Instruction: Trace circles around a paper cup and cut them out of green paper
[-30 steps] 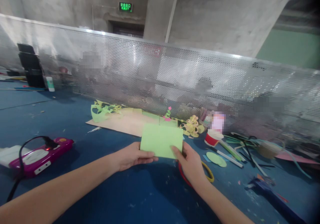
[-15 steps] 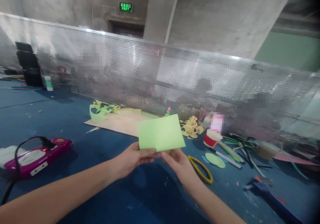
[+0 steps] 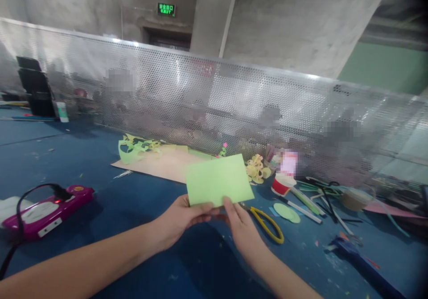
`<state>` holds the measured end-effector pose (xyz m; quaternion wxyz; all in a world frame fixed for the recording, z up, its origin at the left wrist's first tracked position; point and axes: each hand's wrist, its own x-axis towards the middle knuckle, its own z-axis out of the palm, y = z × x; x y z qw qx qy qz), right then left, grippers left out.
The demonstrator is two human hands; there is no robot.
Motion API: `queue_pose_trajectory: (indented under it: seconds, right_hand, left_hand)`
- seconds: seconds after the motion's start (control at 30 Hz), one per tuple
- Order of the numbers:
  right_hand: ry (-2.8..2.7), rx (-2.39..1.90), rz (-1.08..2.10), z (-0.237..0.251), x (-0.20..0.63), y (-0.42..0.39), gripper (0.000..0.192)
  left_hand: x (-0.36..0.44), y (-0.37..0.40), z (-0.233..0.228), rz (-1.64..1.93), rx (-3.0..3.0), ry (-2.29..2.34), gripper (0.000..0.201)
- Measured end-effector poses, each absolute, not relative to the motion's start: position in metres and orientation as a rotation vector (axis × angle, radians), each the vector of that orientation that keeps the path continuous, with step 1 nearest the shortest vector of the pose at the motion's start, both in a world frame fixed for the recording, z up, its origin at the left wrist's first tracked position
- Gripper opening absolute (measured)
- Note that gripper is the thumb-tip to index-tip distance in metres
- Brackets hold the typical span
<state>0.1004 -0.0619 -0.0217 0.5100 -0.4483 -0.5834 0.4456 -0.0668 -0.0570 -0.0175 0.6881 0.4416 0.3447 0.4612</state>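
I hold a light green rectangle of paper (image 3: 218, 180) up above the blue table (image 3: 100, 196). My left hand (image 3: 182, 216) pinches its lower left edge. My right hand (image 3: 242, 230) pinches the lower edge near the middle with thumb and fingers. The paper stands nearly upright and tilts slightly to the right. Yellow-handled scissors (image 3: 265, 223) lie on the table just right of my right hand.
A brown card sheet (image 3: 160, 165) with green and yellow paper cut-outs (image 3: 135, 147) lies behind the paper. A red tape roll (image 3: 281, 184), a green paper disc (image 3: 287, 212), pens and strips lie to the right. A magenta device (image 3: 43, 210) with a black cable sits at left. A perforated metal screen (image 3: 234, 107) backs the table.
The paper has risen from lying low over the table to nearly upright. My right hand moved from its right edge to its lower edge, uncovering the scissors.
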Motion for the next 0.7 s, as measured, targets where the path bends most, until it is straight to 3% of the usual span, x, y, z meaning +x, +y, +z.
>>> queue_pose_trajectory:
  seconds: [0.37,0.7]
  right_hand:
    - [-1.052,-0.96,1.15,-0.021,0.117,-0.035,0.037]
    - [-0.952,-0.956,1.167,-0.019,0.137,-0.025,0.054]
  left_hand:
    - [-0.075,-0.045,-0.015,1.079,0.993,0.84,0.036]
    - [-0.091,-0.031,-0.02,1.093,0.991,0.902,0.044]
